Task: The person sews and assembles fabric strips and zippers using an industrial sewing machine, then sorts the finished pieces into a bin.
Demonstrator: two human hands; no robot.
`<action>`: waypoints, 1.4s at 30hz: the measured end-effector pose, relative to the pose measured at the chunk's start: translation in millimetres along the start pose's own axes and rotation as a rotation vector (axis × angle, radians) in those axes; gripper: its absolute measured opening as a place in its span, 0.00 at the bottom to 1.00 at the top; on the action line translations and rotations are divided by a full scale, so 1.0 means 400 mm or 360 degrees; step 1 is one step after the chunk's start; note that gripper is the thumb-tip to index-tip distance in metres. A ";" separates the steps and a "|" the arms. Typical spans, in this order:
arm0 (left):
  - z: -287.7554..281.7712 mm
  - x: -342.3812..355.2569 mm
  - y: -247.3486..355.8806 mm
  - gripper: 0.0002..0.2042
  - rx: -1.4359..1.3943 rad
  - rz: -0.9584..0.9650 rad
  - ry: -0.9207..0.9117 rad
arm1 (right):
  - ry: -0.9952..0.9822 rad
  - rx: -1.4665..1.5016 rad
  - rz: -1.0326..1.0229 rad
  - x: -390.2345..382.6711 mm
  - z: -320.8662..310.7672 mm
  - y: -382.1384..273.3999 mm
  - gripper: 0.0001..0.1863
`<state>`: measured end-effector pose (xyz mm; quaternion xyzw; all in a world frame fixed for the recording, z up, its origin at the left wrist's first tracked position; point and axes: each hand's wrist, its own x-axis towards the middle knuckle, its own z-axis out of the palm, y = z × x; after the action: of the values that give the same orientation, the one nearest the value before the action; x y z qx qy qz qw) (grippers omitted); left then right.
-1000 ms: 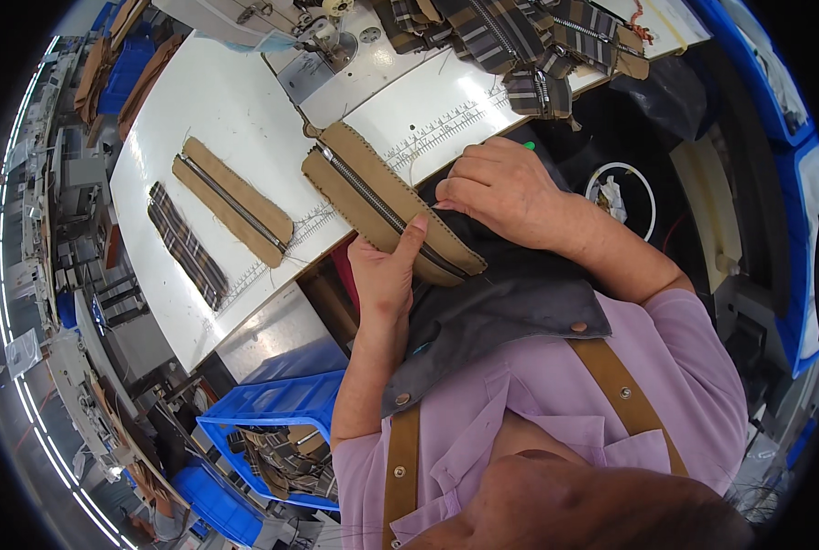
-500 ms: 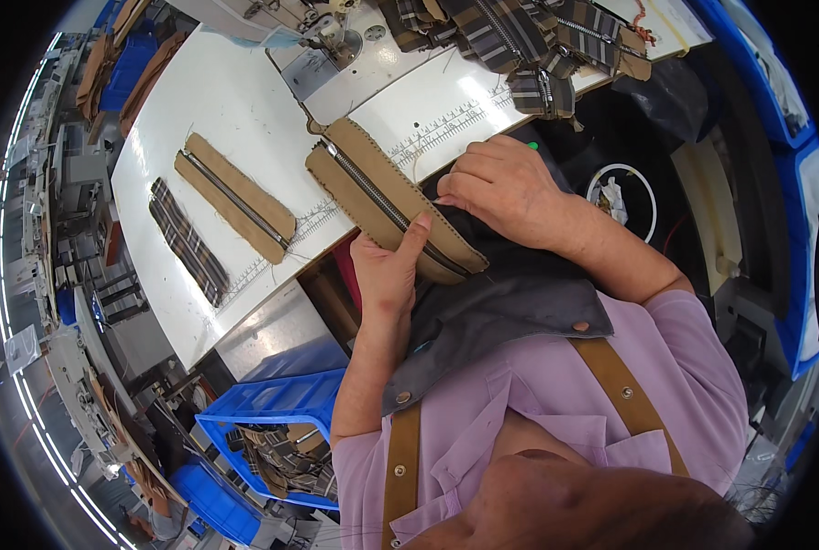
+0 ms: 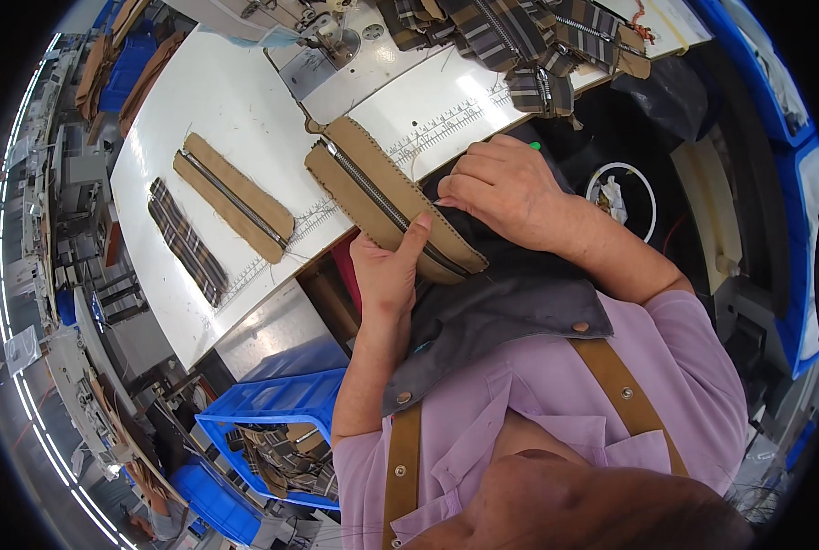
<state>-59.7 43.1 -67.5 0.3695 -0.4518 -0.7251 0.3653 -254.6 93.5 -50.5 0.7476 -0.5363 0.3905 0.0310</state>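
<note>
A tan fabric panel with a metal zipper (image 3: 364, 179) slants over the table's near edge toward my lap. My left hand (image 3: 393, 266) grips its lower part, thumb lying on top beside the zipper teeth and the other fingers hidden beneath. Close to the panel's right edge, my right hand (image 3: 506, 188) is closed round a slim tool, mostly covered by the fingers. Only the tool's green end (image 3: 534, 146) shows past the knuckles. Flat on the table to the left are a second tan zipper panel (image 3: 235, 200) and a plaid fabric strip (image 3: 189, 243).
A sewing machine (image 3: 336, 41) stands on the white table (image 3: 235, 92), which has ruler markings. Several plaid zipper pieces (image 3: 492, 37) are heaped at the far right. A blue crate (image 3: 272, 399) with plaid pieces sits at lower left. A dark apron (image 3: 501, 298) covers my lap.
</note>
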 end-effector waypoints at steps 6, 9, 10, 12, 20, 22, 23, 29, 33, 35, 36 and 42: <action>-0.004 0.001 -0.004 0.09 0.0011 0.0015 0.0006 | -0.0016 -0.0019 0.0005 -0.002 -0.002 0.000 0.11; -0.002 0.000 -0.002 0.09 -0.0007 0.0007 0.0000 | -0.0019 -0.0015 0.0010 -0.002 0.000 -0.001 0.11; -0.002 0.000 -0.001 0.09 -0.0023 -0.0007 -0.0007 | -0.0016 -0.0009 0.0010 -0.003 0.001 -0.001 0.11; 0.002 0.000 -0.001 0.09 -0.0013 0.0000 -0.0015 | -0.0025 0.0012 0.0011 -0.003 0.006 -0.001 0.10; 0.000 0.006 -0.005 0.07 0.0096 0.0069 -0.0063 | -0.0101 0.0411 0.0097 -0.005 -0.013 0.002 0.08; -0.007 0.007 -0.006 0.07 0.0097 0.0057 -0.0024 | -0.0172 0.0845 0.0237 -0.001 -0.044 -0.003 0.06; -0.005 0.007 -0.005 0.07 0.0097 0.0059 -0.0025 | -0.0171 0.0844 0.0237 -0.001 -0.057 -0.001 0.06; 0.000 0.009 -0.011 0.07 0.0086 0.0015 0.0014 | 0.0250 0.1267 0.0403 -0.014 -0.081 0.035 0.07; 0.005 0.005 -0.006 0.07 0.0093 0.0012 0.0022 | -0.0362 0.2222 0.0909 -0.025 -0.078 0.012 0.10; 0.006 0.003 -0.002 0.07 0.0101 -0.0007 0.0019 | -0.0504 0.2092 0.0921 -0.025 -0.085 0.015 0.10; 0.008 0.001 0.001 0.07 0.0123 0.0003 0.0022 | -0.0465 0.1536 0.0658 -0.026 -0.084 0.025 0.10; -0.005 -0.006 0.016 0.08 0.0257 0.0086 0.0086 | -0.0295 -0.0066 0.0284 -0.121 -0.089 0.090 0.11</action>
<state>-55.5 42.4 -61.7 0.4050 -0.5086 -0.6659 0.3658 -309.7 132.6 -69.1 0.7290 -0.6092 0.3097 -0.0381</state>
